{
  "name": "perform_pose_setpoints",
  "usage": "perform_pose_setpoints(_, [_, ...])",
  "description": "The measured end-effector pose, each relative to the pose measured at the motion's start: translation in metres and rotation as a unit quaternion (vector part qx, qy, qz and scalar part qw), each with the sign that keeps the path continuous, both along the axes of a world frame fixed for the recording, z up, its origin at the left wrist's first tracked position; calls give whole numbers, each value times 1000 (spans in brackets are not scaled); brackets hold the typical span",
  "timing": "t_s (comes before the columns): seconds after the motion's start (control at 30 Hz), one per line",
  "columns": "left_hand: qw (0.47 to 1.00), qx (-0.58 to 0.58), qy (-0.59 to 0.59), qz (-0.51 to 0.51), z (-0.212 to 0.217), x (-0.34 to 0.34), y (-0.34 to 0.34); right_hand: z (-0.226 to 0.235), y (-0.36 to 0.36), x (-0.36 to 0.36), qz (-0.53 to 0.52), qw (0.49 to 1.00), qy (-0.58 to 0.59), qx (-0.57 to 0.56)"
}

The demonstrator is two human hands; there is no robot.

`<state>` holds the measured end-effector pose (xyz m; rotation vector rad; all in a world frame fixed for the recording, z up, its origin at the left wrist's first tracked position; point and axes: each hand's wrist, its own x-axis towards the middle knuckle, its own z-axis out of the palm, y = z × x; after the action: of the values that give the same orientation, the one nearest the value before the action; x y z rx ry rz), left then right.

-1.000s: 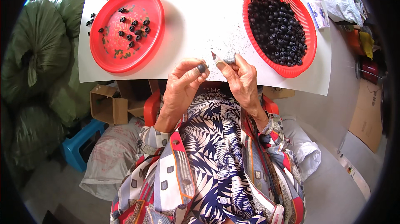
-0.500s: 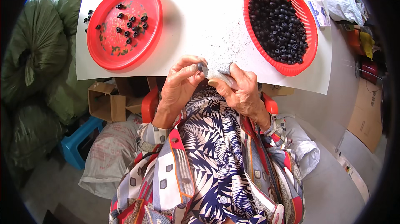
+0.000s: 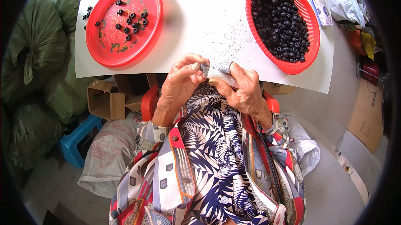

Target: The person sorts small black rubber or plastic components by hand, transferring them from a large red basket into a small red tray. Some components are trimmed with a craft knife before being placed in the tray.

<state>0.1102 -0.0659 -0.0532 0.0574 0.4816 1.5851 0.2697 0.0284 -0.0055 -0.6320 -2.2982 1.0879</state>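
Note:
At the table's near edge, my left hand (image 3: pixel 181 78) pinches a small dark rubber-like piece (image 3: pixel 204 65) between thumb and fingertips; most of it is hidden. Close against it, my right hand (image 3: pixel 242 85) is closed round a tool wrapped in whitish material (image 3: pixel 219 75). A speckled grey wrapping (image 3: pixel 224 66) shows by the right fingers. The tool's working end meets the dark piece, and its exact kind cannot be made out. To the left, a shallow red tray (image 3: pixel 97 54) carries several small black hollow parts (image 3: pixel 126 30). To the right, a red slotted basket (image 3: pixel 312 53) is heaped with similar black parts (image 3: pixel 280 28).
Dark crumbs (image 3: pixel 236 37) are scattered over the white table (image 3: pixel 188 16). A few black parts lie beyond the tray's left rim. A small box (image 3: pixel 321 12) stands beside the basket. Green sacks (image 3: pixel 33 49), an open carton (image 3: pixel 104 99) and a blue stool (image 3: pixel 79 141) are at the left.
The dark piece in my left fingers has turned and tucked further behind the fingertips, against the tool. The hands have otherwise barely moved, and the view has shifted slightly.

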Motion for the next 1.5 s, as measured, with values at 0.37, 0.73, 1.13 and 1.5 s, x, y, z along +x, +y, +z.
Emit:
perform_pose_setpoints(0.37, [1000, -7, 18, -2, -5, -1, -1, 0, 1, 1, 6, 1000, -14, -2])
perform_pose_setpoints(0.73, [999, -7, 43, -15, -6, -8, -1, -4, -2, -2, 3, 1000, -5, -21])
perform_pose_setpoints(1.13, [1000, -16, -8, 14, -8, -14, -7, -19, 13, -5, -83, 989, -16, -119])
perform_pose_setpoints(1.5, [999, -15, 18, 27, -7, -4, -3, -25, 9, 3, -117, 975, -56, -183])
